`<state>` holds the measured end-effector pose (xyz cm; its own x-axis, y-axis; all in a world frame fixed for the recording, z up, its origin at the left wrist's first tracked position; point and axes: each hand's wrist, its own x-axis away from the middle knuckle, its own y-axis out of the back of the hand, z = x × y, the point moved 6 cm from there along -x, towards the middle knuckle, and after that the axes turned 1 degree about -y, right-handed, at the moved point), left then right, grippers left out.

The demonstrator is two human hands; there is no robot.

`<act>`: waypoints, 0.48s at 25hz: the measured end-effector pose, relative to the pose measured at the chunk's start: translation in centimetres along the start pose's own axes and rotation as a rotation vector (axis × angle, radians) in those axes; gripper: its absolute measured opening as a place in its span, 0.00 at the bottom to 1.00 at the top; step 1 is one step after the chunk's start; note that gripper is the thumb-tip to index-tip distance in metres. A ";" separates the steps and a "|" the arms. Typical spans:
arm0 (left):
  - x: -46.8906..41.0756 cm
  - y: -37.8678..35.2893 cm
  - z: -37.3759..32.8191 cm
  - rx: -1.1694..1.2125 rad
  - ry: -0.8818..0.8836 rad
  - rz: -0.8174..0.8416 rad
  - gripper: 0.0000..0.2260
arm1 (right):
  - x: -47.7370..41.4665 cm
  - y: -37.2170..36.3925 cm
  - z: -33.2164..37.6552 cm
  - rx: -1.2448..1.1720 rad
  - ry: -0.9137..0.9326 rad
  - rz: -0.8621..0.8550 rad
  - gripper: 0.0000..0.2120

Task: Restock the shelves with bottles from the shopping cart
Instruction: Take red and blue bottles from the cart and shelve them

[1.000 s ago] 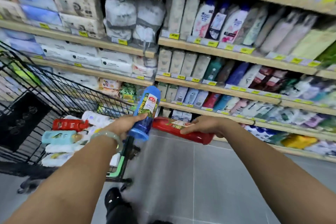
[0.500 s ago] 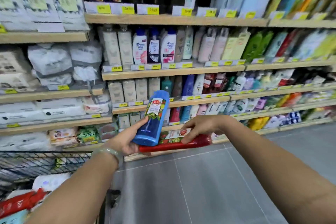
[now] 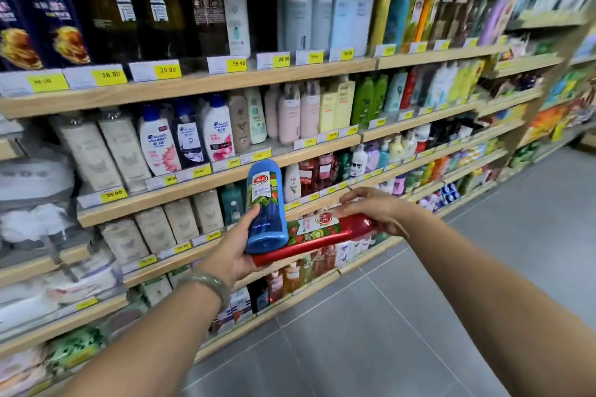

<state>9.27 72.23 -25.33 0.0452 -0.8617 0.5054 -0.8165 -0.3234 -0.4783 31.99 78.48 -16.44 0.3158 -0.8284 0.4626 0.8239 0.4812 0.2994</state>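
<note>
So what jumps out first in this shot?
Two bottles at centre: a blue bottle held upright in the left hand, and a red bottle lying sideways beneath it, gripped by the right hand. Behind them run wooden shelves crowded with toiletry bottles and yellow price tags.

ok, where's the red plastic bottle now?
Head view, centre: the red plastic bottle lies sideways, held by the right hand, its left end under the blue plastic bottle in the left hand.

Lighting was bright and even, stuff around the fingers point(image 3: 358, 198) looked sharpest, but the shelves point(image 3: 193, 87) far left and right of them smeared into motion blur and fisheye curve.
</note>
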 end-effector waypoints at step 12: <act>-11.1 -17.9 2.2 0.114 -0.110 -0.008 0.24 | -9.1 18.0 -2.7 -0.569 0.149 -0.203 0.25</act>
<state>24.68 86.76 -23.96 0.1198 -0.8944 0.4309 -0.7453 -0.3677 -0.5561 45.21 93.96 -17.49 0.1554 -0.9383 0.3091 0.9831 0.1163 -0.1413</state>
